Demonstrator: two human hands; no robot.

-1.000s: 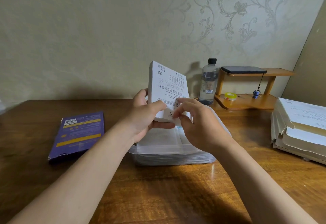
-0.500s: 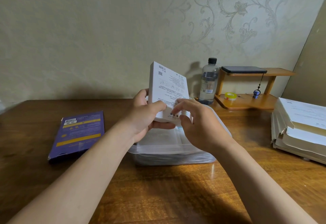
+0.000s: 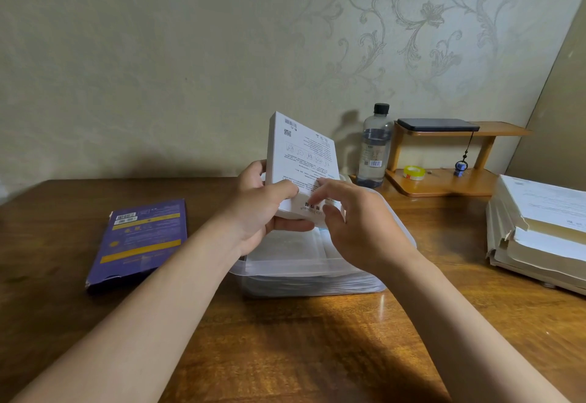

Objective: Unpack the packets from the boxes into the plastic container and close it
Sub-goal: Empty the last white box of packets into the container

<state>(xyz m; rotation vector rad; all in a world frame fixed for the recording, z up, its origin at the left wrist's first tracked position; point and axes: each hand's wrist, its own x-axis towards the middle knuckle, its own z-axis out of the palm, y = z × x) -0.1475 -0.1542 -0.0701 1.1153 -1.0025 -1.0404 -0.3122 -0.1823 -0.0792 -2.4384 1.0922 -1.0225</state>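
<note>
A flat white box [image 3: 301,152] with small printed text stands tilted upright above the clear plastic container [image 3: 304,271] in the middle of the wooden table. My left hand [image 3: 260,209] grips its lower left corner, thumb on the front. My right hand [image 3: 352,225] pinches the box's lower flap at the bottom edge, where the flap bends outward. Pale packets lie inside the container, partly hidden by my hands. A flat purple box [image 3: 139,241] with yellow bands lies on the table to the left.
A water bottle [image 3: 375,149] stands behind the container. A small wooden shelf [image 3: 444,180] at the back right holds a dark phone, a tape roll and a charm. A stack of papers [image 3: 539,231] sits at the right edge. The wall runs close behind.
My right hand's fingers have worked along the box's bottom edge and the flap now bends outward. The box and my left hand have stayed nearly in place.
</note>
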